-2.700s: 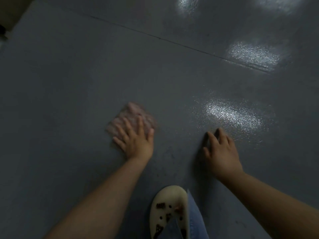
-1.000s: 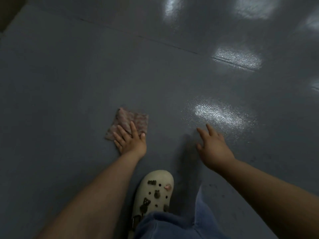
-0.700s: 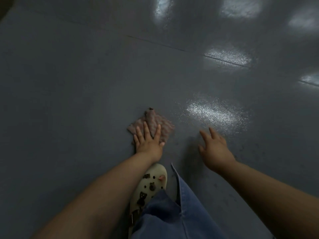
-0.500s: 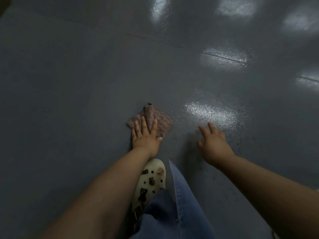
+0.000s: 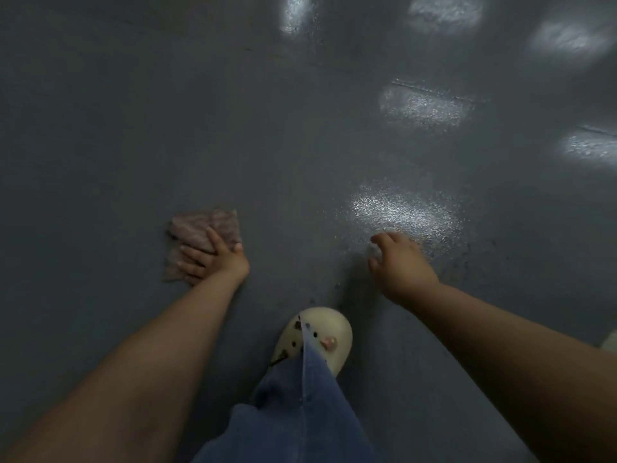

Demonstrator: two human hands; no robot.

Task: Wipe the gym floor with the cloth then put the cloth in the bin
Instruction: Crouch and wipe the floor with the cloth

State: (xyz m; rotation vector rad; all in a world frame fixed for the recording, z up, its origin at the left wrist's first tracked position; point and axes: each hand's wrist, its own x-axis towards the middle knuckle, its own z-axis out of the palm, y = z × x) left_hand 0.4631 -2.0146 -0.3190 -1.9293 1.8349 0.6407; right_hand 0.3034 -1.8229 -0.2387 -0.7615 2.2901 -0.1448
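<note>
A crumpled pinkish-brown cloth [image 5: 200, 228] lies flat on the dark grey gym floor [image 5: 167, 111], left of centre. My left hand [image 5: 213, 259] presses on the cloth's near right part, fingers stretched out and pointing left. My right hand [image 5: 399, 264] hovers or rests on the floor to the right, fingers loosely curled down, holding nothing. No bin is in view.
My cream clog with small charms [image 5: 324, 339] and a blue denim trouser leg [image 5: 293, 419] stand between my arms at the bottom. Bright light reflections [image 5: 404, 212] shine on the glossy floor to the right. A floor seam [image 5: 434, 90] runs across the upper right.
My left hand has slid the cloth to the left, and its fingers now point left instead of forward. My right hand has curled its fingers somewhat. The view shifted.
</note>
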